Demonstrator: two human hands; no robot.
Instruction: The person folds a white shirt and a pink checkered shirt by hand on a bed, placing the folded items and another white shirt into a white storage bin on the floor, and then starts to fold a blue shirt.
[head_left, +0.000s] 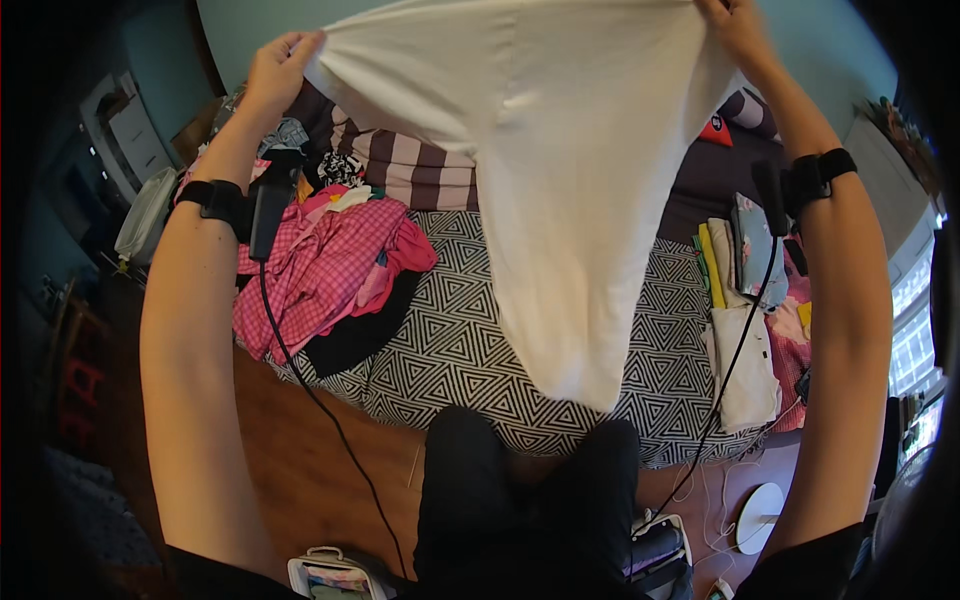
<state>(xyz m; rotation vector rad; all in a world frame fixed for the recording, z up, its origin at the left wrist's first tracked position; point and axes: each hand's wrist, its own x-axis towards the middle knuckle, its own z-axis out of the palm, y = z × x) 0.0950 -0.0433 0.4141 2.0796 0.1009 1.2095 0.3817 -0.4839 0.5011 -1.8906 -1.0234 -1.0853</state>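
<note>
A white cloth garment (570, 195) is stretched between my two raised hands above the bed. My left hand (281, 69) pinches one corner at the upper left. At the top right, my right hand (731, 26) grips the opposite side, partly cut off by the picture's edge. One long narrowing section drops down the middle, its lower end in front of the patterned bedcover (450, 315). A seam runs down the upper middle of the cloth. The garment's top edge is partly out of frame, so its exact kind cannot be told.
A loose heap of clothes with a pink checked garment (322, 262) lies on the bed's left. Folded clothes (742, 360) are stacked at the right. Cables hang from both wrist devices. Open bags (337, 574) stand on the wooden floor (330, 450) near my legs.
</note>
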